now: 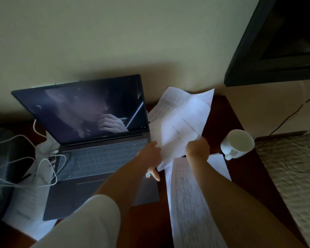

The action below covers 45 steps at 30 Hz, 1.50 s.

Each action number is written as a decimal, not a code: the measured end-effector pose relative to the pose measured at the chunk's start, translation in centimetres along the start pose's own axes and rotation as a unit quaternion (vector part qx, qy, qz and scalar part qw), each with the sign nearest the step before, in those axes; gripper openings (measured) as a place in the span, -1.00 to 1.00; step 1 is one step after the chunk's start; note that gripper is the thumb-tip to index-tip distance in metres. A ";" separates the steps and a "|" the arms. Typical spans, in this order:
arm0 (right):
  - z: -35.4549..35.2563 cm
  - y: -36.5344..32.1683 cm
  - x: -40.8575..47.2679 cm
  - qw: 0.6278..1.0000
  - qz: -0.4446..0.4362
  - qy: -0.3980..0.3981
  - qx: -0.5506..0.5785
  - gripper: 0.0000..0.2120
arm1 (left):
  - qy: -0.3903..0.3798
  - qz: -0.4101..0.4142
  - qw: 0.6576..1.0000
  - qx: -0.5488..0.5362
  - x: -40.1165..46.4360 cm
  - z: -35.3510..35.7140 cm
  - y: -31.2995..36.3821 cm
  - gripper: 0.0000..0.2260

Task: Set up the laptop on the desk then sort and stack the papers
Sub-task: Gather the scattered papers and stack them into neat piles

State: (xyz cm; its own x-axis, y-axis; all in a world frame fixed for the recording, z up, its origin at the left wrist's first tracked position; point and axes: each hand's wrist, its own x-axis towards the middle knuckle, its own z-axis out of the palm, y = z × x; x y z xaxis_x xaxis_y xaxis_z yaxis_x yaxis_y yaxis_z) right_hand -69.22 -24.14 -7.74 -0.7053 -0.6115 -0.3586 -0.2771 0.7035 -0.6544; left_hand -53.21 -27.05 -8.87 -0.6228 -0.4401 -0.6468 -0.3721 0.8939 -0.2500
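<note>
Together, left hand (149, 154), right hand (197, 149), gripping raised papers (179, 122)

Both hands hold a loose sheaf of printed papers (179, 122) above the dark worktop (220, 122): the left hand (150, 156) grips its lower left edge, the right hand (197, 149) its lower right. An open laptop (89, 133) stands to the left, a paper stack (188, 199) lies below, and a white mug (237, 143) lies tipped at the right.

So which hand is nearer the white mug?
Right. The right hand holds the sheets just left of the white mug; the left hand is farther away, over the laptop corner.
</note>
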 end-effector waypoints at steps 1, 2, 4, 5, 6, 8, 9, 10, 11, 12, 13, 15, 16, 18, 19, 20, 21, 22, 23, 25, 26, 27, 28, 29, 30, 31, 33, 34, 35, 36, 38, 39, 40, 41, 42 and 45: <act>-0.4 -0.1 -0.2 1.000 -0.011 0.021 0.014 -0.67 | 0.001 -0.006 1.000 0.011 0.0 0.0 0.0 -0.29; -0.6 -0.2 -0.4 0.998 -0.025 0.044 0.031 -0.68 | 0.003 -0.010 1.000 0.017 -0.1 0.0 0.0 -0.27; -0.9 -0.5 -0.9 0.992 -0.053 0.085 0.071 -0.69 | 0.015 -0.016 1.000 0.019 -0.2 -0.3 0.0 -0.30; -1.1 -0.6 -1.2 0.989 -0.069 0.098 0.092 -0.69 | 0.020 -0.021 1.000 0.012 -0.3 -0.4 0.1 -0.34; -1.2 -0.6 -1.5 0.985 -0.085 0.104 0.108 -0.69 | 0.024 -0.026 0.999 0.000 -0.5 -0.6 0.2 -0.38; -1.4 -0.7 -2.3 0.980 -0.115 0.100 0.126 -0.70 | 0.036 -0.051 0.997 -0.048 -0.9 -0.5 0.6 -0.50; -1.6 -0.7 -2.7 0.979 -0.126 0.096 0.128 -0.71 | 0.043 -0.071 0.992 -0.097 -1.1 -0.3 0.8 -0.57; -1.7 -0.7 -3.2 0.978 -0.137 0.092 0.126 -0.71 | 0.055 -0.092 0.983 -0.151 -1.2 -0.1 1.1 -0.64; -1.9 -0.7 -3.6 0.977 -0.146 0.089 0.125 -0.72 | 0.069 -0.109 0.971 -0.203 -1.5 -0.2 1.3 -0.69; -2.1 -0.7 -4.1 0.976 -0.153 0.090 0.125 -0.72 | 0.083 -0.123 0.957 -0.248 -1.9 -0.4 1.5 -0.72; -2.3 -0.6 -4.5 0.974 -0.158 0.094 0.130 -0.72 | 0.095 -0.134 0.943 -0.288 -2.3 -0.7 1.7 -0.72; -2.9 -0.6 -5.2 0.969 -0.169 0.107 0.145 -0.71 | 0.101 -0.157 0.916 -0.356 -3.1 -1.4 1.9 -0.73; -3.2 -0.8 -5.7 0.966 -0.174 0.115 0.153 -0.71 | 0.107 -0.170 0.901 -0.385 -3.5 -1.8 1.9 -0.74; -3.9 -1.2 -6.8 0.960 -0.182 0.131 0.170 -0.71 | 0.130 -0.199 0.874 -0.424 -4.2 -2.3 2.0 -0.78; -4.2 -1.5 -7.4 0.956 -0.186 0.139 0.177 -0.71 | 0.146 -0.208 0.862 -0.438 -4.7 -2.7 2.0 -0.78; -4.7 -1.7 -8.1 0.954 -0.189 0.147 0.182 -0.72 | 0.164 -0.218 0.854 -0.443 -5.2 -2.9 2.0 -0.77; -5.1 -1.9 -8.8 0.952 -0.189 0.154 0.187 -0.72 | 0.190 -0.227 0.839 -0.456 -5.8 -3.2 2.0 -0.74; -5.5 -2.1 -9.5 0.950 -0.188 0.160 0.192 -0.72 | 0.212 -0.244 0.820 -0.473 -6.3 -3.3 2.0 -0.71; -5.8 -2.1 -10.2 0.949 -0.183 0.164 0.197 -0.72 | 0.237 -0.258 0.799 -0.489 -6.8 -3.5 2.1 -0.69; -6.4 -1.6 -11.6 0.948 -0.173 0.168 0.209 -0.71 | 0.306 -0.280 0.744 -0.524 -8.0 -3.8 2.4 -0.70; -6.7 -1.1 -12.4 0.948 -0.166 0.166 0.213 -0.71 | 0.324 -0.290 0.728 -0.530 -8.4 -3.6 2.3 -0.71; -6.9 -0.5 -13.1 0.951 -0.156 0.163 0.212 -0.70 | 0.337 -0.294 0.715 -0.538 -8.9 -3.6 2.5 -0.70; -7.1 0.2 -13.8 0.956 -0.139 0.156 0.206 -0.69 | 0.348 -0.297 0.717 -0.525 -9.4 -3.4 2.8 -0.69; -7.2 1.1 -14.3 0.962 -0.120 0.146 0.197 -0.67 | 0.375 -0.304 0.702 -0.524 -9.9 -3.1 3.1 -0.67; -7.2 2.0 -14.8 0.969 -0.102 0.133 0.184 -0.66 | 0.384 -0.306 0.696 -0.523 -10.2 -2.7 3.5 -0.65; -7.2 3.1 -15.2 0.975 -0.088 0.118 0.165 -0.65 | 0.378 -0.304 0.698 -0.527 -10.6 -2.4 4.1 -0.63; -7.1 5.2 -15.6 0.985 -0.072 0.090 0.128 -0.63 | 0.338 -0.314 0.713 -0.528 -10.8 -1.5 5.6 -0.59; -7.0 6.2 -15.7 0.988 -0.066 0.075 0.118 -0.64 | 0.312 -0.326 0.713 -0.537 -10.8 -0.8 6.4 -0.56; -7.1 7.2 -15.7 0.990 -0.060 0.055 0.113 -0.65 | 0.290 -0.334 0.701 -0.559 -10.8 -0.3 7.3 -0.53; -7.1 8.2 -15.7 0.992 -0.054 0.036 0.112 -0.66 | 0.269 -0.337 0.682 -0.591 -10.8 0.4 8.2 -0.51; -7.4 10.1 -15.4 0.994 -0.040 0.007 0.097 -0.65 | 0.225 -0.332 0.632 -0.663 -11.2 1.3 10.3 -0.48; -7.7 10.9 -15.2 0.996 -0.032 -0.010 0.083 -0.62 | 0.206 -0.328 0.602 -0.698 -11.4 1.4 11.4 -0.51; -8.1 11.8 -14.8 0.997 -0.026 -0.029 0.070 -0.59 | 0.192 -0.328 0.578 -0.722 -11.4 1.5 12.4 -0.57; -8.6 12.6 -14.5 0.997 -0.021 -0.048 0.060 -0.59 | 0.188 -0.333 0.575 -0.724 -11.4 1.5 13.4 -0.66; -9.2 13.4 -14.0 0.997 -0.017 -0.060 0.050 -0.59 | 0.183 -0.337 0.588 -0.712 -11.1 1.4 14.4 -0.73; -10.8 15.2 -12.4 0.997 0.003 -0.070 0.032 -0.54 | 0.155 -0.350 0.648 -0.658 -10.3 0.4 17.2 -0.85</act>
State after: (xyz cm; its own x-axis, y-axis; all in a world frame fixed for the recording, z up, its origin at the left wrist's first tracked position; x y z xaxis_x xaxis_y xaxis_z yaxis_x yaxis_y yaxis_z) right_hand -71.70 -1.95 -6.04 -0.6073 -0.6554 -0.4491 -0.2276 0.6851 -0.6920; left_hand -52.92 -7.07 -6.78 -0.0157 -0.8768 -0.4806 -0.7762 -0.2923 0.5586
